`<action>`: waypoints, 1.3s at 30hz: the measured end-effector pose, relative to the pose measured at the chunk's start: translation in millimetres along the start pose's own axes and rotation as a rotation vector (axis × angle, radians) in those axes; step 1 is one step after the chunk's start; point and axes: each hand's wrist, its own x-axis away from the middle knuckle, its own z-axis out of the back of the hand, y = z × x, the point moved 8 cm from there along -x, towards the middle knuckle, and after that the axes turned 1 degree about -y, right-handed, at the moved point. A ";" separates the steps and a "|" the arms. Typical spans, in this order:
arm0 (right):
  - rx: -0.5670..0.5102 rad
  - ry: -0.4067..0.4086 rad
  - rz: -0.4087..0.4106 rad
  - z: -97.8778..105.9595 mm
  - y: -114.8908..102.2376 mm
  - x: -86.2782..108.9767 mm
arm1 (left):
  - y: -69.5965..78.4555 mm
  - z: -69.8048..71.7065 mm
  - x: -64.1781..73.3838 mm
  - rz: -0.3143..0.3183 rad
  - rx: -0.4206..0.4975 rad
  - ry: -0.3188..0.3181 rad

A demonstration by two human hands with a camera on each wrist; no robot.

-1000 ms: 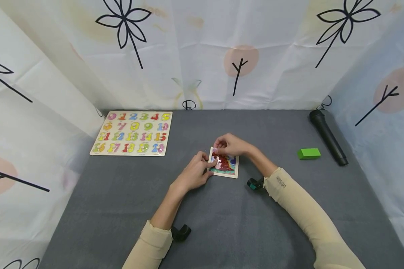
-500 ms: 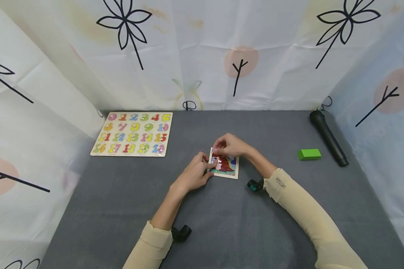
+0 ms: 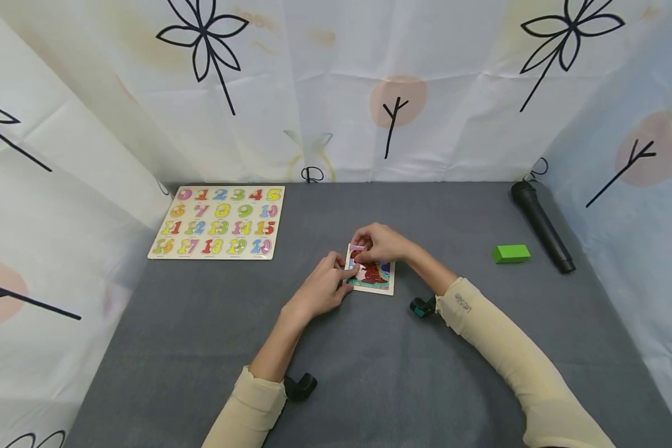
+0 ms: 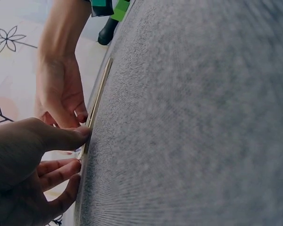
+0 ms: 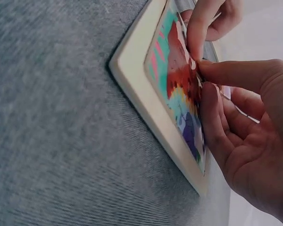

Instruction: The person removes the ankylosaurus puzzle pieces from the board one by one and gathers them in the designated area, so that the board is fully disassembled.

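A small framed jigsaw puzzle [image 3: 378, 275] with a red animal picture lies flat on the grey cloth, its pale frame [image 5: 153, 115] close up in the right wrist view. My left hand [image 3: 320, 287] holds its left side, the index finger reaching onto the picture and the thumb at the near edge. At the far left corner my right hand [image 3: 386, 244] pinches a pinkish puzzle piece [image 3: 356, 247] between thumb and fingers. Most of that piece is covered by the fingers. Both hands meet closely over the picture.
A number puzzle board [image 3: 215, 223] lies at the back left. To the right are a green block [image 3: 511, 253] and a black microphone [image 3: 542, 227]. Patterned white cloth [image 3: 336, 93] walls the table [image 3: 369, 373] at the back and sides.
Over the last second my right fingers shift slightly at the puzzle's far left corner. My left hand stays nearly still. The whole view moves a little.
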 end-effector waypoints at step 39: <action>-0.270 0.253 -0.181 80.4 94.3 83.1 | -9.8 -1.4 -0.8 0.055 0.090 0.041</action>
